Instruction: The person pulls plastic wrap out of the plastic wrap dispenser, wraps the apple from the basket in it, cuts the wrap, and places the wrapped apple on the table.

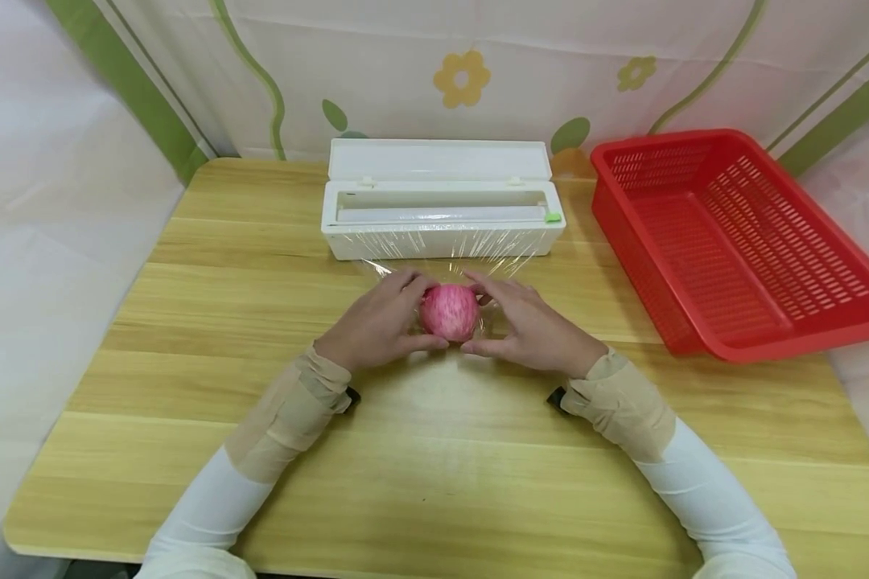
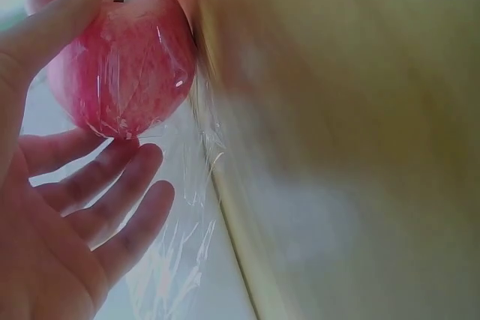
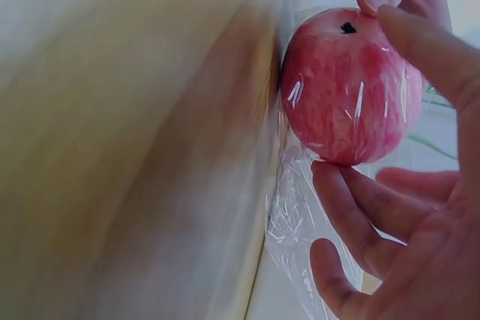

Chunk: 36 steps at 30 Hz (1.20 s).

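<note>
A pink-red apple (image 1: 450, 312) sits on the table in front of a white cling film box. Film clings to the apple's surface in both wrist views, and loose wrinkled cling film (image 2: 180, 260) trails from it. My left hand (image 1: 384, 322) holds the apple from the left, thumb near its top and fingertips against its side. From the right, my right hand (image 1: 532, 328) holds it the same way, its thumb close to the left thumb. In the right wrist view the apple (image 3: 352, 91) shows a dark spot near the thumbs.
Behind the apple, the white cling film box (image 1: 442, 186) stands with its lid up, a roll (image 1: 442, 215) inside and a green slider (image 1: 553, 218) at its right end. A red plastic basket (image 1: 666, 301) stands at the right. A patterned curtain (image 1: 391, 72) hangs behind the wooden table (image 1: 434, 482).
</note>
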Each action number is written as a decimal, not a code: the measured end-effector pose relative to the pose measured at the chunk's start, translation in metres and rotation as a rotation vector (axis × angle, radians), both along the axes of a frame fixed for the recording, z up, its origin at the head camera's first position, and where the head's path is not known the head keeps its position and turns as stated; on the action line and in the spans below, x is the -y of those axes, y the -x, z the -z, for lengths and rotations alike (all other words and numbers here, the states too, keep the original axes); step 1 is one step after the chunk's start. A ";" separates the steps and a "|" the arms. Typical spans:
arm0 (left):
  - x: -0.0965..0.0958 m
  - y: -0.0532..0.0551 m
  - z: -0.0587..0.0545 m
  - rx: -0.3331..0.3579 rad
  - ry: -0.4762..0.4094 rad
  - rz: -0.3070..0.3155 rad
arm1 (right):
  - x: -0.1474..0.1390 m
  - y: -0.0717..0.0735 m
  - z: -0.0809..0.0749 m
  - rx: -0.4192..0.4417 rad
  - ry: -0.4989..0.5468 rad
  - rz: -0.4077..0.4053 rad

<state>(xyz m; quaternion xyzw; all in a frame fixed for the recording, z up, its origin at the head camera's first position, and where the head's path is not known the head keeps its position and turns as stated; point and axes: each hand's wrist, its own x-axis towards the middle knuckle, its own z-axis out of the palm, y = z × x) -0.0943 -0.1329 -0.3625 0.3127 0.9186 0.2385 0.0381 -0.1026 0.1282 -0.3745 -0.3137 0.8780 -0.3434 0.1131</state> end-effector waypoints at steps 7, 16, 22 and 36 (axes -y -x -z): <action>0.002 0.001 -0.002 0.063 -0.027 -0.044 | 0.003 0.004 0.005 0.073 0.089 0.060; 0.001 0.003 -0.002 0.121 -0.179 -0.080 | 0.000 0.007 0.008 0.054 0.142 0.084; -0.001 0.003 -0.001 0.133 -0.202 -0.119 | 0.002 0.009 0.007 -0.009 0.144 0.102; -0.004 0.005 0.002 -0.014 -0.125 -0.224 | 0.006 0.011 0.004 0.024 0.173 0.169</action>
